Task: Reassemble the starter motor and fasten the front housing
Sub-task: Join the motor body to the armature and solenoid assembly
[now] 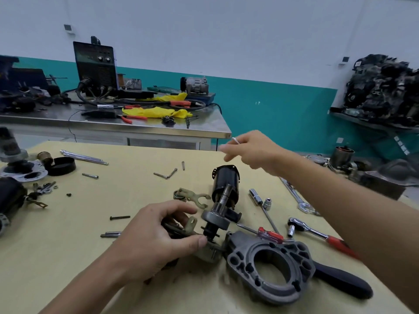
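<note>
On the pale wooden table (56, 234), the black cylindrical starter motor (225, 182) leans at centre, probably heavy and oily, best held by its rigid casing. The left hand (156, 241) grips its lower end; the right hand (254, 152), raised, pinches a small silver piece (234, 139).

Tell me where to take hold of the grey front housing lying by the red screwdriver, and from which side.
Grip the front housing by its ring wall from above, near side. It lies with its wide bore facing up, so fingers drop inside and the thumb clamps the outer rim. A black handle crowds its right side.
</note>
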Demonstrator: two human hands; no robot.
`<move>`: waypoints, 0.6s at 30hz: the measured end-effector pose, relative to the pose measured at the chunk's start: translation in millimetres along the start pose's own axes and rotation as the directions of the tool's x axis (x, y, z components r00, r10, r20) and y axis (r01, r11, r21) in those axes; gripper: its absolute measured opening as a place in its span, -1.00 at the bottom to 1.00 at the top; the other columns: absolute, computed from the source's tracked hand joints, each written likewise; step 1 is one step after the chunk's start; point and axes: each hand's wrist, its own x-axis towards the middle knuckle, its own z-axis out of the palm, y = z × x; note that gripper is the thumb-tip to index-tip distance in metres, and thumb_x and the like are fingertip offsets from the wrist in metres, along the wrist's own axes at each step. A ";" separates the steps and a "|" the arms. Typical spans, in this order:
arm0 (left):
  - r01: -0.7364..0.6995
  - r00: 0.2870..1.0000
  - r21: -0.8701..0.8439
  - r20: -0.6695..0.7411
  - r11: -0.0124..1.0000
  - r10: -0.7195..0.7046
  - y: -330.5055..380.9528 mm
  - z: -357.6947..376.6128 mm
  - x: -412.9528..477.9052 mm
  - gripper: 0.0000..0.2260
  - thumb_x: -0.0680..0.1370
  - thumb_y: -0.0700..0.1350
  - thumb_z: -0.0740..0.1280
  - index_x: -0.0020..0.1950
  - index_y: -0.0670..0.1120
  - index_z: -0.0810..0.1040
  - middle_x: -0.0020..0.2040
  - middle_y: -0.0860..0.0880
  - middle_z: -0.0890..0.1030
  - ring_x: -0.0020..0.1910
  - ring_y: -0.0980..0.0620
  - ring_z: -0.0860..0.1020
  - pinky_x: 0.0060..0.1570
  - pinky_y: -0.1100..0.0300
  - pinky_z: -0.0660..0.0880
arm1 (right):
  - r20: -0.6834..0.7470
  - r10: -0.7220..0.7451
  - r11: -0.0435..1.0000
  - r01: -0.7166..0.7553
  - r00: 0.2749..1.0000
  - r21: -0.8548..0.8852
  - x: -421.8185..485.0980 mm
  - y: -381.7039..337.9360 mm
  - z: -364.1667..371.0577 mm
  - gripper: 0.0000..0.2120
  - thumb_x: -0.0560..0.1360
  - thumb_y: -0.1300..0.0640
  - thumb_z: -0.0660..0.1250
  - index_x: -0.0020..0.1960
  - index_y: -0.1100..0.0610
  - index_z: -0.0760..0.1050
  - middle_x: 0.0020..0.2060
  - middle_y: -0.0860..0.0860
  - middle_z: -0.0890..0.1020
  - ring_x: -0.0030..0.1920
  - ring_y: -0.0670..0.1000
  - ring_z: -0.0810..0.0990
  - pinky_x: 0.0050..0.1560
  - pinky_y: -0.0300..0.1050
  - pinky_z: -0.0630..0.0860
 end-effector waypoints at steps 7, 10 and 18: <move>0.032 0.999 0.054 0.029 0.998 -0.033 1.1 -1.7 -1.0 -0.51 0.22 0.11 0.67 0.10 0.21 0.66 -0.07 0.18 0.64 -0.19 0.19 0.64 -0.21 0.46 0.46 | -0.173 0.112 0.934 -0.044 0.978 0.355 -69.4 29.2 22.4 -0.84 0.49 -0.08 0.48 -0.11 0.01 0.70 -0.29 -0.08 0.73 -0.55 -0.24 0.45 -0.33 -0.21 0.30; 0.029 0.999 0.051 0.026 0.998 -0.030 1.0 -1.8 -1.3 -0.57 0.29 -0.03 0.67 0.10 0.20 0.66 -0.13 0.14 0.66 -0.24 0.18 0.63 -0.24 0.45 0.46 | -0.156 0.128 0.952 -0.078 0.979 0.296 -73.5 33.3 30.9 -0.79 0.50 -0.12 0.46 -0.19 0.00 0.69 -0.31 -0.08 0.71 -0.21 -0.11 0.63 -0.23 -0.17 0.42; 0.015 0.999 0.024 0.032 1.000 -0.016 5.3 -0.3 -2.0 -0.59 0.32 -0.15 0.64 0.02 0.26 0.67 -0.15 0.14 0.66 -0.28 0.19 0.60 -0.28 0.43 0.47 | -0.183 0.160 0.986 -0.151 0.970 0.065 -82.8 55.2 42.2 -0.69 0.51 0.03 0.45 -0.17 0.30 0.61 -0.57 -0.10 0.41 -0.59 -0.15 0.27 -0.54 -0.29 0.24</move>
